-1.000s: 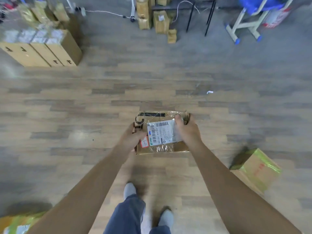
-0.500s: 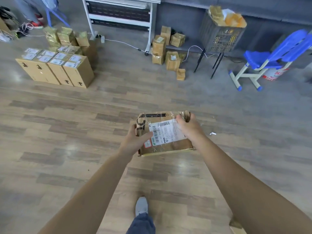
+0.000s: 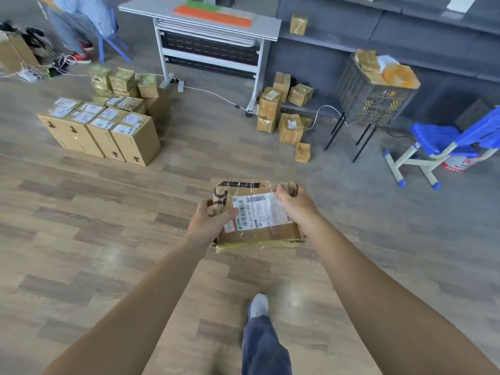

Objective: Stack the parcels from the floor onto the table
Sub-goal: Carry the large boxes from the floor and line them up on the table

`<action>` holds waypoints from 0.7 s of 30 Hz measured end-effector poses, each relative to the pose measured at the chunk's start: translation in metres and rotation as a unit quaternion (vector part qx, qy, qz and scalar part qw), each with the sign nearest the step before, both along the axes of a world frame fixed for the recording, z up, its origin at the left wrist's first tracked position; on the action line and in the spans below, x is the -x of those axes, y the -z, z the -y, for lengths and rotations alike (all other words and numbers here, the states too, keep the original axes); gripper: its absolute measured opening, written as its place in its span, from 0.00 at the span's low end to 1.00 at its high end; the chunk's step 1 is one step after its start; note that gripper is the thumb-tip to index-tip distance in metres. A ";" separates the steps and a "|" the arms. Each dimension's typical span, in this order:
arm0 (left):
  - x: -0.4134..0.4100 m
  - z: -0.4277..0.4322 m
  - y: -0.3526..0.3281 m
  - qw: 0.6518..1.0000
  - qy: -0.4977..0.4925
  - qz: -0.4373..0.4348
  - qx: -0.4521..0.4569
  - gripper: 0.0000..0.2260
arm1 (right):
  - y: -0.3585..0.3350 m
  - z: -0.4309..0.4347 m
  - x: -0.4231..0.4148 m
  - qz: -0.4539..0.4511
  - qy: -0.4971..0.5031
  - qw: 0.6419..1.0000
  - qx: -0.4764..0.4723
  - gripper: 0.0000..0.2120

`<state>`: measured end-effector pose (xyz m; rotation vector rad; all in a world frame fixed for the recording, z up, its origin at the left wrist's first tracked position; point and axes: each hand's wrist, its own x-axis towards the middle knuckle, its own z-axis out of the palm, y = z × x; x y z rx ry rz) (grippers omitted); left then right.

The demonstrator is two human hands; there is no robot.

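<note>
One shoe (image 3: 258, 305) steps forward. Both hands hold the parcel (image 3: 259, 215) up off the floor, out in front. The left hand (image 3: 209, 223) has its thumb on top and its fingers curled round the left edge. The right hand (image 3: 296, 209) grips the far right corner. A second ago there was mostly floor to see. Now the table (image 3: 216, 29) shows ahead, so I think the parcel is being walked to it. Big boxes (image 3: 108, 131) stand on the left. Small parcels (image 3: 284, 115) and a white cable (image 3: 216, 94) lie by the table's legs, and the cable could trip a foot. A crate (image 3: 376, 96) and a blue chair (image 3: 443, 142) are on the right
</note>
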<state>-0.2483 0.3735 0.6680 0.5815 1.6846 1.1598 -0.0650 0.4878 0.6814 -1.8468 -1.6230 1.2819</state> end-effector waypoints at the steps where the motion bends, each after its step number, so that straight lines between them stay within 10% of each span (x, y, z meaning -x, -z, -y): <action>1: 0.007 -0.015 -0.001 1.000 -0.004 -0.007 0.006 0.22 | 0.001 -0.018 0.006 -0.003 -0.010 1.000 0.004 0.15; 21: 0.129 -0.315 -0.023 0.991 -0.118 -0.052 0.038 0.20 | -0.009 -0.366 0.145 0.037 -0.180 0.983 0.026 0.35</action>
